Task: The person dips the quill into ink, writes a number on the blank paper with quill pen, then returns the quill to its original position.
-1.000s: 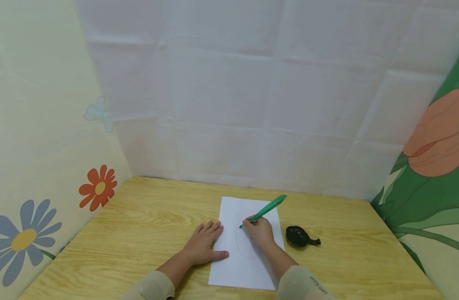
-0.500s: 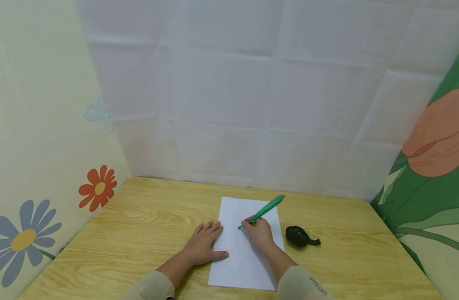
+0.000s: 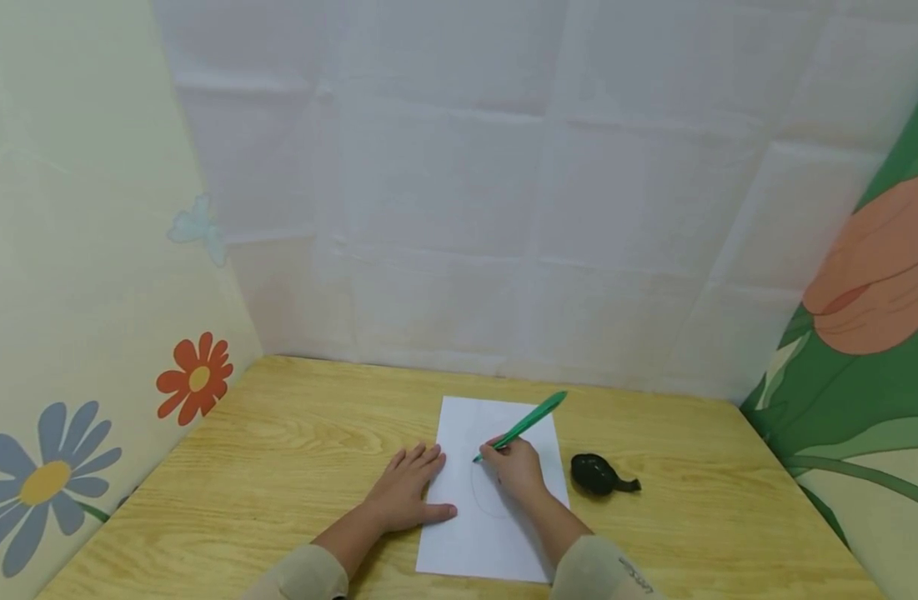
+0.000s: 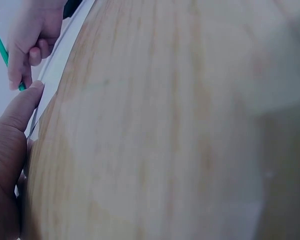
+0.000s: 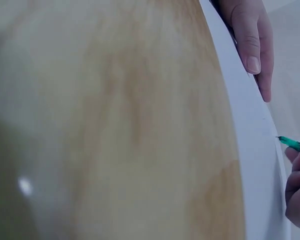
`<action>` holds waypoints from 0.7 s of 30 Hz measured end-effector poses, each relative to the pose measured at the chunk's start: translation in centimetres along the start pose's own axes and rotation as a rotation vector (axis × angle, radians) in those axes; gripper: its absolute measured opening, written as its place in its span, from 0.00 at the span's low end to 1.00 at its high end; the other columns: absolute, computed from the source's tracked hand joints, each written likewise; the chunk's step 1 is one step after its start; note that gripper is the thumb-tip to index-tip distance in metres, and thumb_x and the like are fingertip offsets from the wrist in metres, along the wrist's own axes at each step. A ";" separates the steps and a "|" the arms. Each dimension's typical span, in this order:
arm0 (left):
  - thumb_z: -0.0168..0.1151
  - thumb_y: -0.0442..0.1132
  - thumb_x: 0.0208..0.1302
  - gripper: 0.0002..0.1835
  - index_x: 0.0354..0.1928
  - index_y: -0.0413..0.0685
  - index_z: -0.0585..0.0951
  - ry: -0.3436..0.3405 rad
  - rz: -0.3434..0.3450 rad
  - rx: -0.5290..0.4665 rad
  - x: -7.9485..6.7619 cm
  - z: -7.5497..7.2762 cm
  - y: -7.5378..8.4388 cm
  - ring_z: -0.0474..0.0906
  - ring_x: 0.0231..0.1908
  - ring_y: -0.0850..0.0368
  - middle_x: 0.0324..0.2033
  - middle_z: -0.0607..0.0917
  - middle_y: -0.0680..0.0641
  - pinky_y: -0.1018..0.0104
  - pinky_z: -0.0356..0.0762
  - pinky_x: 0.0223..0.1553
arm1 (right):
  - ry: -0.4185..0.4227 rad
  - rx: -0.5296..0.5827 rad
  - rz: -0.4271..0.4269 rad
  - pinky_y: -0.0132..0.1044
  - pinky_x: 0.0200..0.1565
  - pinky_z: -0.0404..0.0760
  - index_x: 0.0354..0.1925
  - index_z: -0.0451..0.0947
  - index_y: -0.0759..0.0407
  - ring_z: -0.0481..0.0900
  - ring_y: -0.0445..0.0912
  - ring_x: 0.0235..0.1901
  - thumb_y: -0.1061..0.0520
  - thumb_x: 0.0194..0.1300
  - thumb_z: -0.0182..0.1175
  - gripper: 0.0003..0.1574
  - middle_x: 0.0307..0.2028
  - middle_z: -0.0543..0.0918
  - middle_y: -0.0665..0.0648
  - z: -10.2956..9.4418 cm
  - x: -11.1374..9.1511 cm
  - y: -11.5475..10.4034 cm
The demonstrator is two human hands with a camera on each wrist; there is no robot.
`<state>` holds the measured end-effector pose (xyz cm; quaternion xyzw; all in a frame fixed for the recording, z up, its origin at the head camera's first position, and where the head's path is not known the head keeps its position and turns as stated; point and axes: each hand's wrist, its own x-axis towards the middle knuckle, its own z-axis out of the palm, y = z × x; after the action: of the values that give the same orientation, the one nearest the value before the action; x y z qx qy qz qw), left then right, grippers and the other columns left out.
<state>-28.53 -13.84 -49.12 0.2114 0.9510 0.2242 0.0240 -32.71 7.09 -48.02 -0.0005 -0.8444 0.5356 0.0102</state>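
A white sheet of paper (image 3: 459, 546) lies on the wooden table, with a faint curved pencil-thin line on it. My right hand (image 3: 520, 472) pinches a green pen (image 3: 532, 417), tilted up to the right, its tip at the upper left end of the curve. In the right wrist view the pen's dark tip (image 5: 279, 137) shows close to the paper. My left hand (image 3: 408, 490) rests with straight, spread fingers across the sheet's left edge, its thumb on the paper. Part of the drawn line is hidden behind my right hand.
To the right of the paper lies a small glossy black object (image 3: 595, 474) with a narrow neck, like a deflated balloon. A white cloth (image 3: 459, 208) hangs behind the table (image 3: 308, 425). Flower-printed cloths stand at both sides.
The green pen and my right hand have shifted slightly left and down along the curve's left side. My left hand and the paper have stayed put.
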 end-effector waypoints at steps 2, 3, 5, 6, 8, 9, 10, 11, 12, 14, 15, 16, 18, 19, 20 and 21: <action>0.58 0.72 0.57 0.51 0.72 0.41 0.65 0.004 -0.002 -0.004 0.0 0.1 -0.1 0.50 0.75 0.37 0.74 0.62 0.41 0.38 0.41 0.74 | 0.020 0.025 -0.013 0.29 0.19 0.71 0.38 0.84 0.64 0.68 0.38 0.14 0.55 0.63 0.64 0.12 0.23 0.84 0.53 0.0 0.0 0.0; 0.58 0.72 0.56 0.51 0.72 0.41 0.65 0.007 -0.001 -0.005 0.0 0.2 -0.1 0.50 0.75 0.38 0.74 0.62 0.41 0.38 0.41 0.74 | 0.029 0.046 -0.016 0.29 0.19 0.70 0.38 0.84 0.64 0.68 0.38 0.14 0.55 0.63 0.64 0.12 0.23 0.84 0.53 -0.1 0.0 0.0; 0.57 0.73 0.57 0.52 0.72 0.41 0.65 0.013 0.004 -0.010 0.1 0.3 -0.2 0.50 0.75 0.37 0.74 0.63 0.41 0.38 0.41 0.74 | 0.042 0.086 -0.029 0.29 0.18 0.69 0.39 0.84 0.65 0.67 0.37 0.13 0.55 0.63 0.64 0.13 0.22 0.84 0.55 -0.2 0.0 -0.2; 0.57 0.72 0.57 0.52 0.72 0.41 0.65 0.015 0.004 -0.010 0.1 0.4 -0.2 0.50 0.75 0.37 0.74 0.63 0.41 0.38 0.41 0.74 | 0.044 0.103 -0.042 0.29 0.18 0.69 0.39 0.84 0.66 0.67 0.37 0.13 0.55 0.63 0.64 0.13 0.23 0.85 0.56 -0.4 0.0 -0.2; 0.57 0.72 0.57 0.52 0.72 0.41 0.64 0.018 0.008 -0.009 0.2 0.4 -0.4 0.50 0.75 0.37 0.73 0.63 0.41 0.37 0.41 0.74 | 0.042 0.115 -0.061 0.29 0.19 0.70 0.40 0.84 0.66 0.67 0.37 0.13 0.55 0.64 0.64 0.14 0.25 0.86 0.60 -0.8 0.0 -0.5; 0.57 0.72 0.57 0.51 0.72 0.41 0.64 0.018 0.008 -0.007 0.3 0.5 -0.4 0.50 0.75 0.37 0.73 0.63 0.41 0.37 0.41 0.74 | 0.036 0.118 -0.065 0.29 0.20 0.70 0.41 0.84 0.66 0.67 0.37 0.13 0.55 0.64 0.64 0.14 0.27 0.87 0.62 -1.0 0.0 -0.5; 0.57 0.72 0.57 0.51 0.72 0.41 0.64 0.017 0.007 -0.008 0.3 0.6 -0.5 0.50 0.75 0.37 0.73 0.63 0.41 0.37 0.41 0.74 | 0.030 0.116 -0.070 0.29 0.20 0.71 0.41 0.84 0.66 0.67 0.37 0.13 0.55 0.65 0.64 0.15 0.28 0.87 0.63 -1.2 0.0 -0.6; 0.58 0.72 0.57 0.51 0.72 0.41 0.65 0.017 0.007 -0.005 0.4 0.6 -0.6 0.50 0.75 0.37 0.73 0.63 0.41 0.37 0.41 0.74 | 0.021 0.118 -0.075 0.29 0.20 0.71 0.42 0.84 0.66 0.68 0.37 0.13 0.55 0.65 0.64 0.15 0.29 0.88 0.64 -1.5 -0.1 -0.7; 0.58 0.72 0.57 0.51 0.72 0.42 0.65 0.015 0.000 -0.003 0.4 0.7 -0.6 0.50 0.75 0.38 0.74 0.62 0.42 0.38 0.41 0.75 | 0.013 0.118 -0.079 0.29 0.21 0.71 0.42 0.84 0.66 0.68 0.37 0.13 0.55 0.65 0.63 0.15 0.30 0.88 0.65 -1.8 -0.2 -0.8; 0.59 0.71 0.57 0.50 0.72 0.42 0.65 0.017 -0.001 0.000 0.5 0.9 -0.8 0.50 0.75 0.38 0.74 0.63 0.42 0.38 0.41 0.74 | -0.003 0.131 -0.080 0.29 0.20 0.70 0.42 0.84 0.66 0.68 0.37 0.14 0.55 0.65 0.64 0.14 0.29 0.87 0.65 -2.3 -0.4 -0.9; 0.59 0.71 0.57 0.50 0.72 0.42 0.65 0.022 0.002 0.003 0.5 0.9 -0.8 0.51 0.75 0.38 0.73 0.63 0.42 0.38 0.41 0.74 | -0.009 0.141 -0.082 0.28 0.20 0.69 0.42 0.84 0.67 0.68 0.37 0.14 0.56 0.65 0.64 0.14 0.28 0.87 0.64 -2.5 -0.4 -0.9; 0.60 0.70 0.57 0.50 0.72 0.42 0.65 0.025 0.003 0.004 0.5 1.0 -0.8 0.51 0.75 0.38 0.73 0.63 0.42 0.37 0.42 0.74 | -0.013 0.159 -0.088 0.28 0.20 0.69 0.42 0.84 0.67 0.68 0.38 0.13 0.57 0.64 0.64 0.14 0.26 0.86 0.63 -2.7 -0.5 -1.0; 0.61 0.69 0.57 0.49 0.71 0.42 0.66 0.029 0.003 0.002 0.5 1.0 -0.9 0.51 0.75 0.38 0.73 0.63 0.42 0.37 0.42 0.74 | -0.020 0.194 -0.095 0.27 0.19 0.67 0.42 0.83 0.69 0.67 0.37 0.13 0.59 0.64 0.64 0.13 0.21 0.83 0.60 -3.1 -0.6 -0.9; 0.61 0.69 0.57 0.49 0.71 0.42 0.66 0.032 0.004 0.002 0.5 1.0 -0.8 0.51 0.75 0.38 0.73 0.64 0.42 0.37 0.42 0.74 | -0.022 0.203 -0.100 0.27 0.19 0.67 0.42 0.83 0.70 0.67 0.38 0.13 0.60 0.64 0.64 0.13 0.20 0.82 0.58 -3.3 -0.6 -0.9; 0.61 0.69 0.57 0.49 0.71 0.42 0.66 0.032 0.003 -0.002 0.4 0.8 -0.7 0.51 0.75 0.37 0.73 0.64 0.41 0.37 0.42 0.74 | -0.022 0.208 -0.100 0.27 0.19 0.67 0.42 0.83 0.70 0.67 0.38 0.13 0.60 0.64 0.64 0.13 0.20 0.82 0.57 -3.6 -0.6 -0.9; 0.61 0.69 0.57 0.49 0.71 0.41 0.66 0.030 0.003 -0.004 0.3 0.7 -0.6 0.51 0.75 0.37 0.73 0.64 0.41 0.37 0.42 0.74 | -0.022 0.208 -0.101 0.27 0.19 0.67 0.42 0.83 0.70 0.67 0.38 0.13 0.61 0.64 0.64 0.13 0.20 0.82 0.57 -3.8 -0.7 -0.9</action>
<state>-28.94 -13.86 -49.98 0.2092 0.9505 0.2294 0.0099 -31.97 10.13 -45.65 0.0488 -0.7833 0.6192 0.0278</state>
